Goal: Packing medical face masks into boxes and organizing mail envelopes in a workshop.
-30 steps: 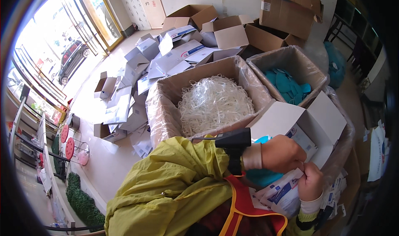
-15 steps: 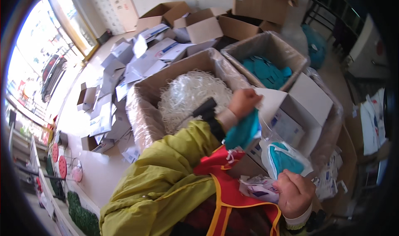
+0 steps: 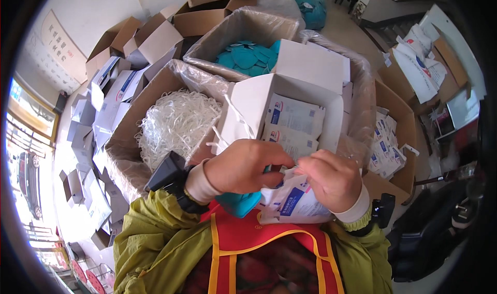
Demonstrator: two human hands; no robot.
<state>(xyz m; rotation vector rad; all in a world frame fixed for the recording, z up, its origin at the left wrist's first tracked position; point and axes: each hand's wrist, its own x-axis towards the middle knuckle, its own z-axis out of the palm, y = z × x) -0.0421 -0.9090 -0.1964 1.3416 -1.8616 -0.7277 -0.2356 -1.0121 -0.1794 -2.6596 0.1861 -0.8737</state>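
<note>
My left hand [image 3: 248,164] is closed on a teal folded face mask [image 3: 238,205], which hangs below its fingers. Loose white straps [image 3: 237,110] rise above that hand, against a white carton flap. Close beside it, my right hand [image 3: 334,180] pinches the top edge of a white printed packet [image 3: 297,203] with a blue patch. The left fingertips meet the packet's upper left corner; whether they grip it too is hidden. Just beyond my hands, an open white box [image 3: 335,115] holds several flat printed packets [image 3: 295,115].
On the left, a plastic-lined carton [image 3: 121,151] holds a heap of white elastic straps [image 3: 178,120]. A lined carton [image 3: 209,40] behind it contains teal pieces [image 3: 248,58]. Crumpled wrappers [image 3: 385,144] fill a carton at right. Flattened boxes [image 3: 103,118] litter the far left floor.
My view has swung right. My hands, apart before, are now side by side before my chest. The teal piece in a wrapper at my right hand no longer shows; a printed packet is there.
</note>
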